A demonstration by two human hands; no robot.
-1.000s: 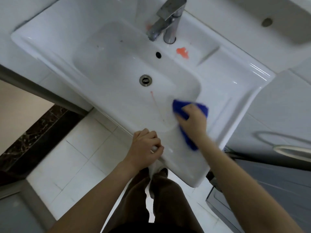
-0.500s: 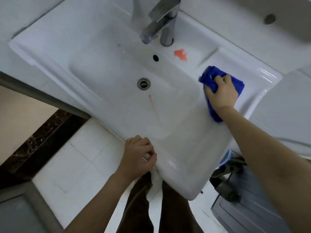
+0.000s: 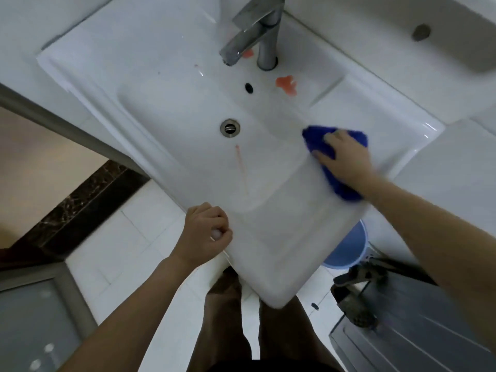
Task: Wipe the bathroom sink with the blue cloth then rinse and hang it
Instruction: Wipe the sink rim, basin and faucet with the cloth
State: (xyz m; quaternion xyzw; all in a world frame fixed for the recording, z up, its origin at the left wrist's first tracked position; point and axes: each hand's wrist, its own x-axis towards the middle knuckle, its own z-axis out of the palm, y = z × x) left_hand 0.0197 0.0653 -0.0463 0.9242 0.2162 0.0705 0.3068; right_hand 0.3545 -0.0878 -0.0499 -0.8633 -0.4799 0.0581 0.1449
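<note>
At the lower centre of the frame the left hand (image 3: 205, 232) sits where it was a second ago, fingers curled in a loose fist against the near rim of the white rectangular ceramic sink (image 3: 281, 264). A pale spot shows between thumb and fingers, and I cannot tell whether it holds anything or only braces there. At the lower right a pale blue round plastic bucket (image 3: 351, 251) stands on the floor, mostly under the sink, so its contents are hidden. Further up, right of centre, the right hand (image 3: 345, 159) has fingers and thumb bent over the bunched deep blue cloth (image 3: 315, 140) and holds it down where the right ledge drops into the bowl. The cloth's place is what has changed: a second ago it was lower, on the bowl's near right wall, half a second ago out on the flat right ledge, and now it is back at the bowl's edge. The wiping looks like broad strokes over the right side only, with much left to do. The bowl shows no standing water, only a thin pink streak (image 3: 240, 167) below the round metal drain (image 3: 230, 127), unchanged. In the upper centre an orange-red smear (image 3: 286, 85) lies right of the dark overflow hole (image 3: 249, 88), and a second orange patch (image 3: 248, 53) shows behind the spout of the chrome mixer tap (image 3: 255, 30). Both are untouched. No water is seen running, so rinsing and hanging are not yet begun.
</note>
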